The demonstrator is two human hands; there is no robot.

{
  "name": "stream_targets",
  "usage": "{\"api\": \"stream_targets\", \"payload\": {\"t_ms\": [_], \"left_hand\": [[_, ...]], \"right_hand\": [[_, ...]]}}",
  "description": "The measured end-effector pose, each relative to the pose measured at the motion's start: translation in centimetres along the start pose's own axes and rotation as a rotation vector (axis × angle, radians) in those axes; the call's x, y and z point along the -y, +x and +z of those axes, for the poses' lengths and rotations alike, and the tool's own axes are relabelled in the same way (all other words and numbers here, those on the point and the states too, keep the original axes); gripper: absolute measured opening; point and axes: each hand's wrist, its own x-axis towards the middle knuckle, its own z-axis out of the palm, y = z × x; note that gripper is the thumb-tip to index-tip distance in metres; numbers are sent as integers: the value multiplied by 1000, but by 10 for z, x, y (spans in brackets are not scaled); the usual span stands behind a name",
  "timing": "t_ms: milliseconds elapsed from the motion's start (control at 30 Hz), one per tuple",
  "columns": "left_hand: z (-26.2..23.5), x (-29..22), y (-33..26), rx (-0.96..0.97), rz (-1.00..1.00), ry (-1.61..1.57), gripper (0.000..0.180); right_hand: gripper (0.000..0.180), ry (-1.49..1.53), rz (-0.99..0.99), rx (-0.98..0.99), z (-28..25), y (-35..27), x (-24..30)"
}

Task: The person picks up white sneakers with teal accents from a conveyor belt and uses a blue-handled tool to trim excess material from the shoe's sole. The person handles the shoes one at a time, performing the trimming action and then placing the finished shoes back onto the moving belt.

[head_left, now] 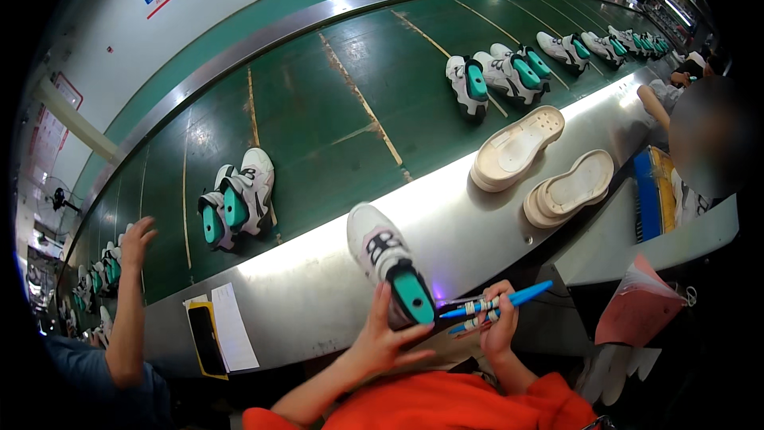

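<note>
A white and grey sneaker (372, 231) with black trim stands tilted over the steel ledge, a teal shoe last (411, 295) filling its opening. My left hand (380, 344) grips it around the heel, thumb and fingers on either side. In my right hand (500, 328) are blue pens (532, 293) with pale wrappings on their barrels, held close beside the shoe's heel. Several pens seem bundled there; the exact number is hard to make out. Two cream shoe soles, one farther (516, 147) and one nearer (574, 185), lie on the ledge to the right.
A green conveyor belt (318, 111) carries a pair of sneakers (253, 191) at left and several more at far right. A dark phone (207, 338) and white paper (235, 326) lie on the ledge. Another person's arm (130, 302) reaches in at left; someone sits at right beside a blue-yellow box (657, 191).
</note>
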Motion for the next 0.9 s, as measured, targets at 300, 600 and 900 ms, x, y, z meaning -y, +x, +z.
{"api": "stream_targets", "payload": {"t_ms": [300, 600, 900], "left_hand": [[1, 142, 229, 30, 175, -201, 41], [11, 112, 177, -173, -75, -357, 69], [-88, 185, 0, -1181, -765, -352, 79]], "right_hand": [[32, 133, -335, -211, 3, 5, 21], [26, 54, -206, -48, 3, 4, -1], [26, 53, -32, -24, 8, 12, -13]]}}
